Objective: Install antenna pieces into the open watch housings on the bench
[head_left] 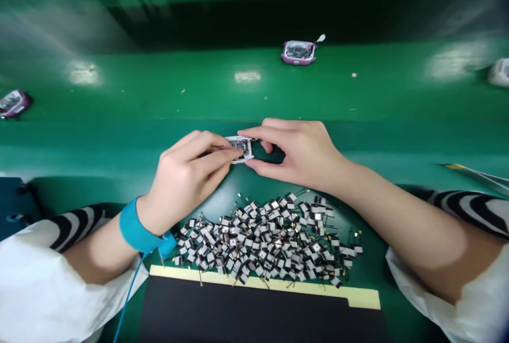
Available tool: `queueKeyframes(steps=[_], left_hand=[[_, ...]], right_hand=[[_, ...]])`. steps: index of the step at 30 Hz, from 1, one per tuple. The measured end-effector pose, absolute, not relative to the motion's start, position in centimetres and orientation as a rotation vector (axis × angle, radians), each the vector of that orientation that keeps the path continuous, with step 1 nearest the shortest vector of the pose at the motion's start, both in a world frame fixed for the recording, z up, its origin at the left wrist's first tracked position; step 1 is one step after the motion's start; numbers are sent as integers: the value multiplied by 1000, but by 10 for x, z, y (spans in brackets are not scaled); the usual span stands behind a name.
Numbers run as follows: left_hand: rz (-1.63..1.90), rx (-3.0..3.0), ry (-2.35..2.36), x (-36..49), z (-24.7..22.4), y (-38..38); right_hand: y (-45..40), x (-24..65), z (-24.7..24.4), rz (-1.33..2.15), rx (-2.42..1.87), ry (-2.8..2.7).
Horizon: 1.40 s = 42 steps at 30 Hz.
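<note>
Between both hands is a small white casing [247,148] with a circuit board inside, like an open watch body. My left hand [194,165], wearing a blue wrist strap [137,226], is closed on its left side, with a fingertip over the board. My right hand [300,149] pinches the right end of the casing between thumb and index finger. The fingers hide part of the casing. Just below the hands lies a heap of small square parts [270,239], grey and black with short thin cables.
A purple-rimmed open watch casing [298,54] lies at the back, another purple casing [15,103] at far left, and a white one [500,72] at the right edge. Tweezers [477,174] lie to the right. A black sheet with a yellow edge [262,279] is in front.
</note>
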<state>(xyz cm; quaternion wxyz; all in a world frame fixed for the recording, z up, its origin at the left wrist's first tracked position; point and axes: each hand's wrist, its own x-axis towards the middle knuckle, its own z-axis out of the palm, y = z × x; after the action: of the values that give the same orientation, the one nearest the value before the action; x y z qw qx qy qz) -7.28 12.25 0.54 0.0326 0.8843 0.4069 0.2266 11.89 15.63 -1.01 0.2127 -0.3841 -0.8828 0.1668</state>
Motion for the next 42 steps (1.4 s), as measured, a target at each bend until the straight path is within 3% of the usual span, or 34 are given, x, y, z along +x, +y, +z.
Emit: queueKeyframes(steps=[42], left_hand=[[604, 2755, 1219, -73, 7, 125]], right_hand=[[156, 120, -7, 555, -1135, -2500]])
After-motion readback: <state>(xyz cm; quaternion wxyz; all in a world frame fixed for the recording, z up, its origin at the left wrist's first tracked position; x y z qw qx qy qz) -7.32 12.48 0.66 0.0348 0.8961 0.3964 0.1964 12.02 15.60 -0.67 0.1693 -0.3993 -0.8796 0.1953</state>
